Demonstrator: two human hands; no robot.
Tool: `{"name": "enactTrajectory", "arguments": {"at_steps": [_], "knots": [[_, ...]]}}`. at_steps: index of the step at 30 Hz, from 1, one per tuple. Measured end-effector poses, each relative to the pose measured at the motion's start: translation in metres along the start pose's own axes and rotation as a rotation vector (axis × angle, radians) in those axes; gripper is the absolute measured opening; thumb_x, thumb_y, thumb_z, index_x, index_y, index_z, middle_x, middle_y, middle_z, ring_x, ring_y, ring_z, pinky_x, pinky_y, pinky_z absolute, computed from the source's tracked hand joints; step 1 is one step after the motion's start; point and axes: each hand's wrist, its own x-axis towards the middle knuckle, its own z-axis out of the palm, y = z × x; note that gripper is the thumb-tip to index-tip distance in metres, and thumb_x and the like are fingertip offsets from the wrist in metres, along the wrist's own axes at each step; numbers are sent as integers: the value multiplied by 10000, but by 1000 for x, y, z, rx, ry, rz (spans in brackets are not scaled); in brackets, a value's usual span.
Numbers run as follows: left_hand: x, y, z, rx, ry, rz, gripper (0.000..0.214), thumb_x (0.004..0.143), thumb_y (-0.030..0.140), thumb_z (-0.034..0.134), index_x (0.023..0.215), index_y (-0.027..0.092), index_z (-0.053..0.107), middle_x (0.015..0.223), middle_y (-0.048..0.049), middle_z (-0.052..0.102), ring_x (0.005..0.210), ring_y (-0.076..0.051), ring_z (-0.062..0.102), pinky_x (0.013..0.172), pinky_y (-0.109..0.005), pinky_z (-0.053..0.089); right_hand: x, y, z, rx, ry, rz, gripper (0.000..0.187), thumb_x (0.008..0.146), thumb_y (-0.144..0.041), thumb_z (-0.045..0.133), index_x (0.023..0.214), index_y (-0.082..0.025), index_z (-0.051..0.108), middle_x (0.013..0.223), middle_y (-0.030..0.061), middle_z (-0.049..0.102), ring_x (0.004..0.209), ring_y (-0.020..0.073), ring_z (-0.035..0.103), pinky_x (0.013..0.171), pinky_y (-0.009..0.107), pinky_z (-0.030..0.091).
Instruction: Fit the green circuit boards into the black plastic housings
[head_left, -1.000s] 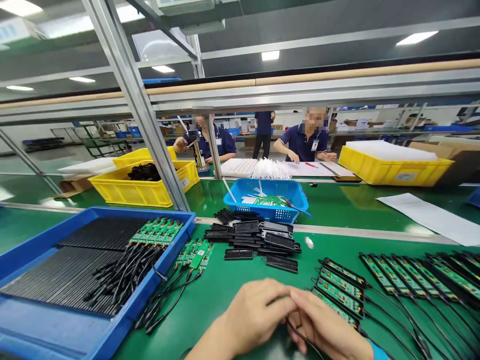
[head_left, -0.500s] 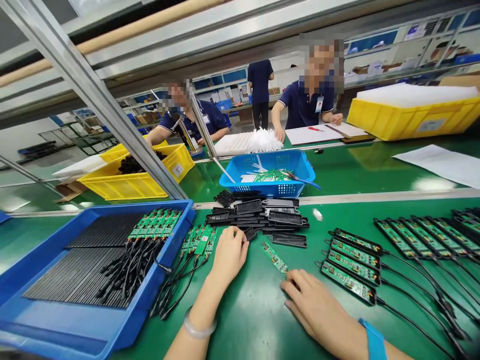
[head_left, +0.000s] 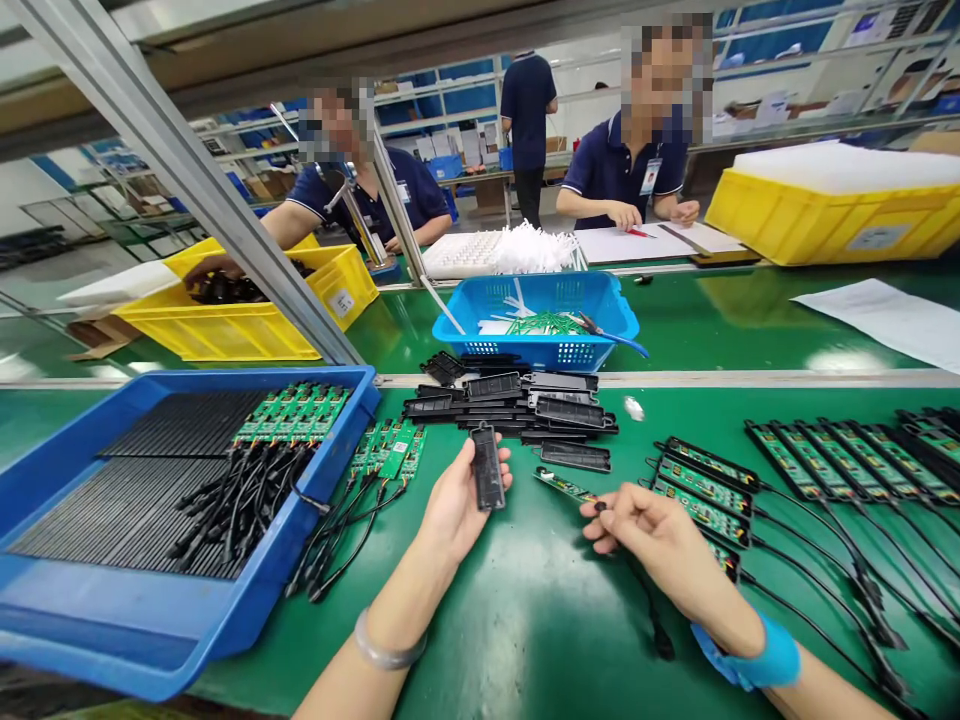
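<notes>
Case (head_left: 489, 470) and board (head_left: 564, 486) have lifted, nearside of the pile (head_left: 517, 408)
Left hand (head_left: 456, 500) cradles the case near the pile; right hand (head_left: 651, 525) pinches the board's near end.

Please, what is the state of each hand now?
Left hand: partly open, holding a black plastic case.
Right hand: closed, pinching a green circuit board at its cable end.

Casing (head_left: 489, 470) matt plastic; tabletop (head_left: 517, 620) glossy, smooth; post (head_left: 201, 185) metal; tray (head_left: 112, 605) smooth plastic.
</notes>
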Motion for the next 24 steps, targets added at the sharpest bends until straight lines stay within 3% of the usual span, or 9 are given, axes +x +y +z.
{"name": "enactTrajectory", "arguments": {"at_steps": [2, 4, 6, 8, 12, 15, 19, 21, 24], "knots": [[-1, -8, 1, -6, -49, -43, 243, 902, 256, 498, 1015, 76, 615, 868, -101, 675, 705, -132, 642, 691, -272, 552, -3, -4, -4, 136, 47, -35, 322, 833, -405, 587, 612, -216, 449, 638, 59, 654, 982, 249, 629, 705, 324, 540], [-3, -17, 3, 17, -94, -70, 161, 861, 195, 566, 952, 81, 632, 846, -89, 683, 729, -144, 654, 722, -286, 555, -7, -6, -5, 173, 59, -92, 319, 822, -380, 618, 603, -211, 460, 603, 38, 627, 821, 221, 665, 659, 314, 546], [-5, -24, 5, 13, -148, -84, 146, 809, 151, 630, 945, 100, 640, 821, -66, 686, 748, -152, 657, 752, -306, 552, -13, -4, -3, 200, 33, -116, 315, 813, -368, 630, 609, -198, 461, 707, 46, 641, 578, 150, 634, 531, 280, 535], [-8, -29, 8, -25, -194, -83, 175, 802, 191, 649, 960, 117, 645, 833, -60, 694, 779, -166, 659, 786, -331, 541, -17, 0, 1, 197, 13, -94, 310, 805, -360, 638, 616, -183, 467, 855, 73, 637, 493, 99, 588, 443, 241, 504], [-13, -32, 13, -87, -174, -82, 240, 812, 328, 644, 909, 108, 662, 843, -77, 707, 777, -174, 658, 777, -307, 521, -20, 10, 11, 152, 8, -15, 270, 803, -334, 645, 656, -170, 489, 976, 89, 588, 576, 96, 601, 458, 208, 505], [-16, -33, 15, -63, -210, -33, 233, 807, 317, 657, 931, 119, 663, 847, -60, 707, 766, -145, 648, 752, -256, 504, -17, 11, 13, 232, 32, -7, 201, 801, -348, 649, 870, -196, 537, 956, 60, 568, 618, 109, 594, 436, 192, 493], [-19, -32, 15, 8, -255, 70, 414, 765, 260, 702, 1155, 194, 578, 1073, -52, 663, 921, -158, 627, 829, -274, 486, -15, 6, 7, 203, 64, 12, 388, 811, -369, 635, 1158, -224, 541, 949, 62, 584, 653, 126, 582, 460, 208, 512], [-20, -30, 14, 38, -240, 103, 507, 740, 223, 720, 1207, 241, 523, 1116, -35, 632, 925, -152, 620, 833, -285, 486, -16, 5, 3, 121, 112, -8, 395, 802, -376, 641, 1160, -218, 583, 933, 71, 616, 661, 134, 588, 484, 215, 527], [-19, -30, 13, 91, -217, 158, 478, 709, 198, 739, 1132, 251, 522, 1022, -5, 624, 886, -140, 612, 817, -280, 482, -18, 6, -1, 34, 156, -61, 354, 788, -363, 654, 1111, -218, 637, 887, 71, 665, 711, 162, 620, 531, 226, 547]]}}
